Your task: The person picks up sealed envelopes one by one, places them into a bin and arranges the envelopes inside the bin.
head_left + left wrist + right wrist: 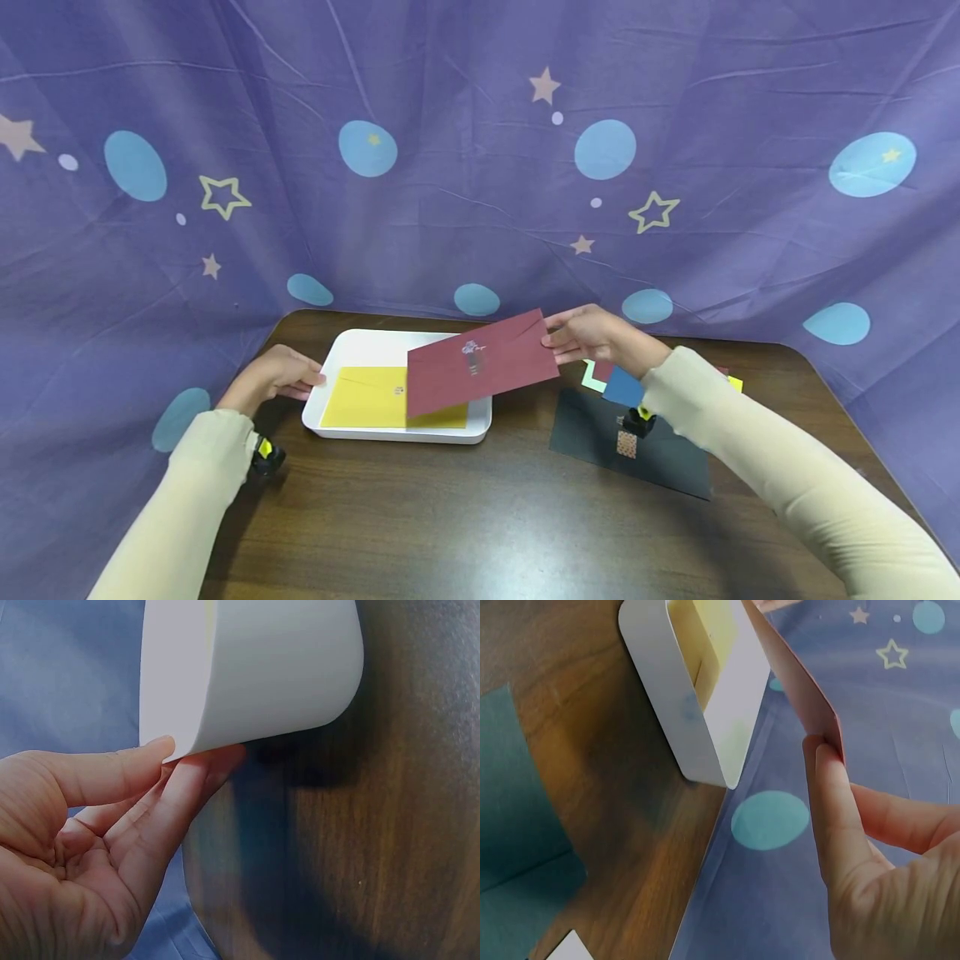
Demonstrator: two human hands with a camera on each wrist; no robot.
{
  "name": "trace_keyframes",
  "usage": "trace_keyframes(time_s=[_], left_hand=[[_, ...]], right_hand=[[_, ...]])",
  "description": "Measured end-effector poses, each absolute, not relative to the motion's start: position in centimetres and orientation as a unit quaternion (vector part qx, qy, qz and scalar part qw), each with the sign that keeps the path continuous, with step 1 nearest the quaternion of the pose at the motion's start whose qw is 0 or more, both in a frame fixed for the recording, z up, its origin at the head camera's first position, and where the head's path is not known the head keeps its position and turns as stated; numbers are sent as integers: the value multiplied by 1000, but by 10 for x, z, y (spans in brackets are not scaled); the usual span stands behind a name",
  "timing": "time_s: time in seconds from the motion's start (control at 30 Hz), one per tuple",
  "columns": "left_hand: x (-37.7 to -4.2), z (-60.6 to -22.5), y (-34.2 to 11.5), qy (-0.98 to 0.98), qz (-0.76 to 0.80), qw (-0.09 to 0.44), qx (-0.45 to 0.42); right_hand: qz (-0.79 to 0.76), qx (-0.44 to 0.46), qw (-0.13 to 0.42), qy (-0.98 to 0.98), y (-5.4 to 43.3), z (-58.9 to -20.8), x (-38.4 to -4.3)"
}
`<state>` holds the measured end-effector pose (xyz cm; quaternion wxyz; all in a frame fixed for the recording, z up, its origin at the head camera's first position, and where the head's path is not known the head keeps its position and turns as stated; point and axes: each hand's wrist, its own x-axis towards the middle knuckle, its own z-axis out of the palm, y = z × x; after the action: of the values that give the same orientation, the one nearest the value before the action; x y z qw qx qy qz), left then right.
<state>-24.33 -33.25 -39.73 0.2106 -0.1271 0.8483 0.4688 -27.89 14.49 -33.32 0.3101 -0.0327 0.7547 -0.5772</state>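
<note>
My right hand pinches the right end of a dark red envelope between thumb and fingers. Tilted, the envelope hangs over the right part of a white tray. Inside that tray a yellow envelope lies flat, partly covered by the red one in the head view. At the tray's left side, my left hand pinches the rim, thumb on top and fingers beneath, as the left wrist view shows. In the right wrist view the red envelope appears nearly edge-on, above the fingertips.
A dark green-black envelope lies on the wooden table at the right. Behind it are a blue envelope, a mint-green one and other coloured pieces, partly hidden by the right arm. A purple patterned cloth hangs behind the table.
</note>
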Motion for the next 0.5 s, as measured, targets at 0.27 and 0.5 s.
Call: trace_keyframes(time_s=[0.27,0.5], left_hand=[[-245,-396,-331,851,463,213,-129],[-246,-394,-329,856,450,215,-134]], right_hand=[[-579,-18,293,760,132,-336,-271],[-585,-24,295,755,121,-339,-268]])
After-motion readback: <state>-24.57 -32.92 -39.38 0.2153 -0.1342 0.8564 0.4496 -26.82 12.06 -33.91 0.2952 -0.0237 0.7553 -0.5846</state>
